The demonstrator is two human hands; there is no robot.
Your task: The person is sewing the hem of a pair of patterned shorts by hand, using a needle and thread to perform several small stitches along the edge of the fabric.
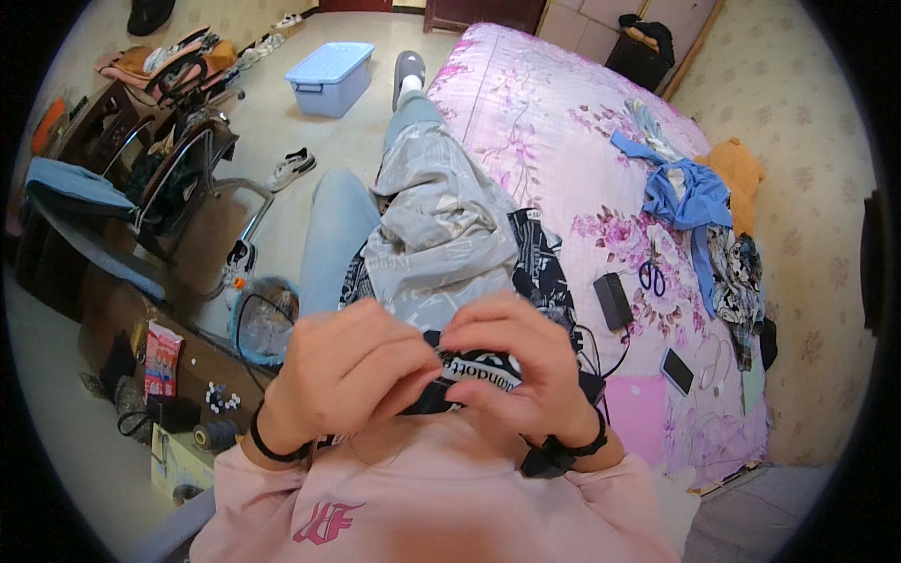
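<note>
Across my lap lies a garment of thin cloth, with a grey printed side (441, 235) and a black side with white print (544, 272). Close to my chest, both hands meet at a bunched black-and-white edge of it. My left hand (343, 375) is closed, its fingertips pinched together at the cloth; whatever lies between them is too small to make out. My right hand (516, 361) curves around the same edge, thumb below and fingers above, gripping the fabric. A black band circles each wrist.
On the bed (507, 122) to my right lie dark-handled scissors (652, 278), a black power adapter (614, 301), a phone (676, 372) and blue clothing (690, 192). At left, a table (211, 375) holds a thread spool (216, 434). A lidded blue box (330, 80) stands ahead.
</note>
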